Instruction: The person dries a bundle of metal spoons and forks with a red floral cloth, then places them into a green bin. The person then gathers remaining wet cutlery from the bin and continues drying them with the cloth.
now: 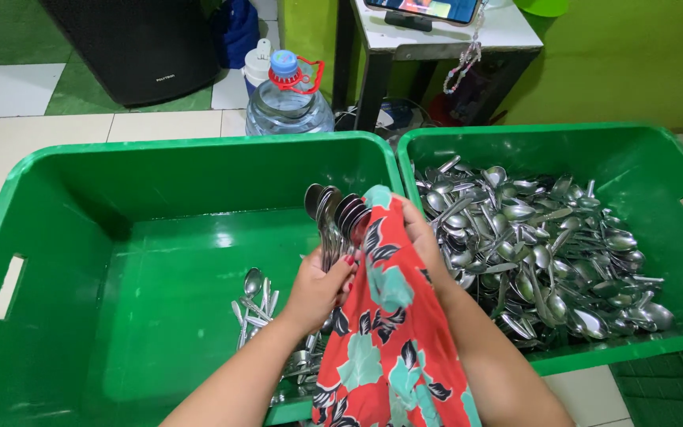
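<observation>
I am seeing the left hand (319, 286) closing tight around a bunch of spoons (335, 215), bowls up. The right hand (422, 237), at three o'clock, is pressing a red floral cloth (389, 332) against them; its grip is probably closed, partly hidden. Crates are sitting at nine (120, 237) and three (642, 158).

Floor (164, 125) is pale square tiles w/ a green patch (5, 32) at upper left. Back wall (634, 59) painted bright yellow-green. Big black speaker box (132, 43) stands on the floor at top left. Small white-topped table (444, 35) w/ dark legs at top centre, bead string (468, 57) hanging off its edge. Large clear water jug (288, 107), blue cap, on floor beside it. Light even, fairly bright.
</observation>
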